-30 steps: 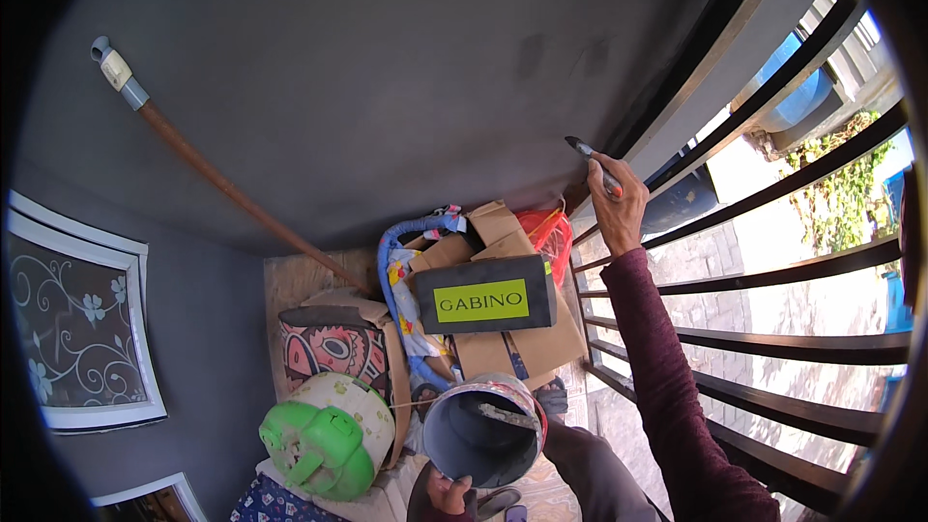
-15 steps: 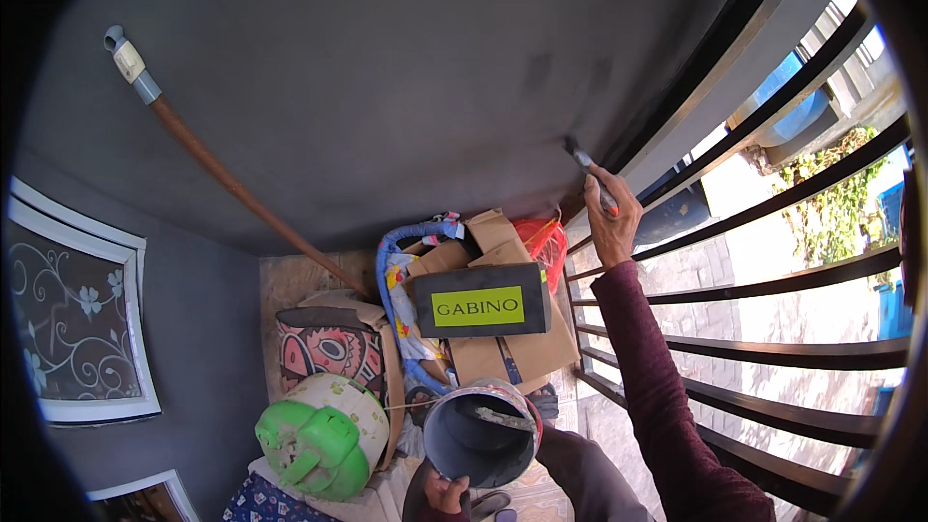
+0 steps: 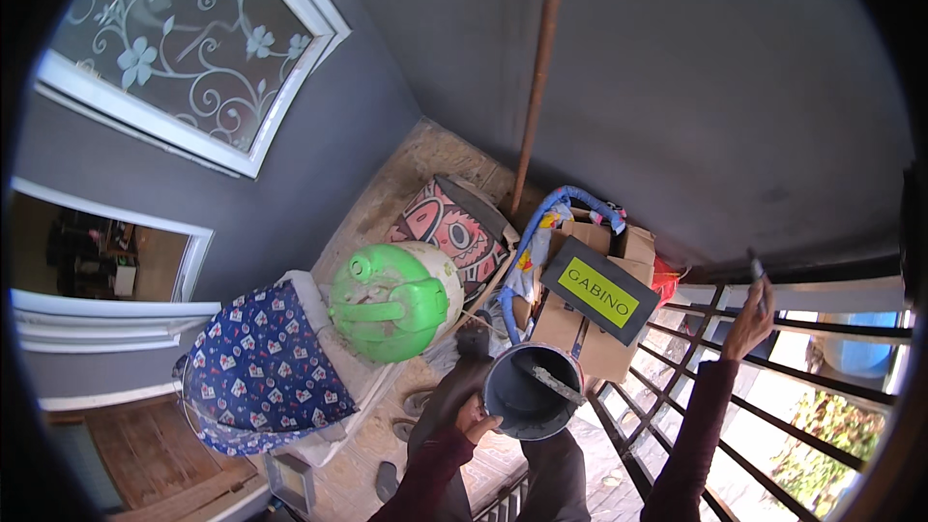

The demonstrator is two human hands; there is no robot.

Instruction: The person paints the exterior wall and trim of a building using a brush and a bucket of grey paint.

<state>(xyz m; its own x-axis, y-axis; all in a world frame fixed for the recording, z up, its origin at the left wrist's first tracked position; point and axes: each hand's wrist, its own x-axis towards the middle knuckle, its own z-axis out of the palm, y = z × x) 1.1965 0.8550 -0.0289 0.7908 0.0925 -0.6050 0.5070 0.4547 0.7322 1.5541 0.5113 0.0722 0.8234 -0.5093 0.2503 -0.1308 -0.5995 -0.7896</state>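
Note:
My left hand (image 3: pixel 475 420) grips the near left rim of a paint bucket (image 3: pixel 512 414). Dark grey paint coats the bucket's inside, and a paint-crusted stick (image 3: pixel 557 385) leans across it to the right rim. Out to the right, my raised right hand (image 3: pixel 748 323) is closed around a paintbrush (image 3: pixel 758 271). The brush points up at the lower part of the dark grey wall (image 3: pixel 715 106), close to the railing. Whether its bristles touch the wall, I cannot tell.
Dark metal railing bars (image 3: pixel 696 348) run along the right. Beyond the bucket are cardboard boxes (image 3: pixel 556 324) and a black box with a yellow-green label (image 3: pixel 601 292). A green-lidded container (image 3: pixel 387 304), blue patterned cloth (image 3: pixel 266 367) and brown pole (image 3: pixel 537 77) stand left and ahead.
The view has swung left, bringing the window and patterned cloth further in. My right hand still holds the brush, now nearer the railing's top; my left hand stays on the bucket rim.

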